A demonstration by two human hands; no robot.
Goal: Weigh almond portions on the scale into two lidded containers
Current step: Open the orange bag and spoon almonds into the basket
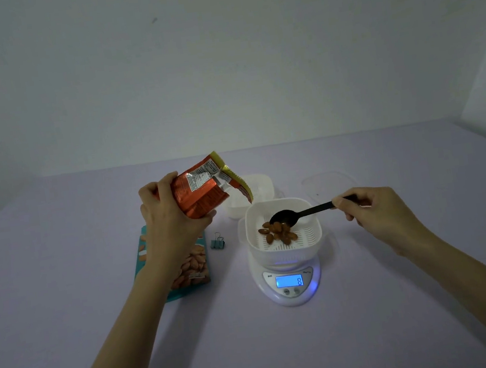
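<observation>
Centre of frame: a white digital kitchen scale with a lit blue display (287, 283) stands on the pale lilac table (65, 299). On its platform sits a white square plastic container with a slotted inner basket (283, 229). A small pile of brown almonds (277, 231) lies on the basket floor. The display appears to read a single digit, so the portion is judged far from complete.

The left hand (167, 217) is closed around a crumpled orange foil almond bag (202, 190), tilted with its mouth over the container's upper-left rim. The right hand (371, 208) pinches the handle of a black plastic spoon (284, 217), whose bowl rests among the almonds.

Behind, at mid frame, stands a second white container (256, 188), partly hidden by the bag. A clear lid (326, 182) lies to the upper right. A teal almond pouch (181, 266) lies flat at left, with a small teal binder clip (218, 242) beside it.

Risks noted:
- Bag mouth near the rim: a sudden slide could spill almonds outside or overshoot the weight.
- Spoon pressing on the basket would falsify the reading.
- Container overhangs the small platform; a nudge could tip it.
</observation>
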